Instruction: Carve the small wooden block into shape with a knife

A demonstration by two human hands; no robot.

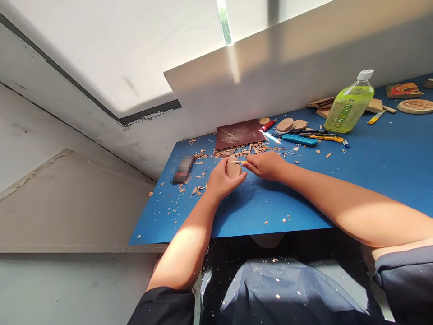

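My left hand (221, 179) is closed around a round piece of wood (233, 167), thumb along one side and fingers on the other, just above the blue table (270, 198). In my right hand (267, 165) is a craft knife with a yellow handle (244, 161); most of the handle is hidden by the fingers. Its thin blade lies across the upper face of the wood. Curled wood shavings (257, 148) are scattered right behind both hands. A dark red-brown sheet (241, 134) lies beyond them.
Behind my right hand lie a blue cutter (299, 139), a yellow cutter (326, 138), a red-handled tool (269, 125) and wooden discs (284, 125). A bottle of green liquid (350, 104) stands at right, near a carved disc (416, 106). A blurred object (183, 169) lies left, the wall behind.
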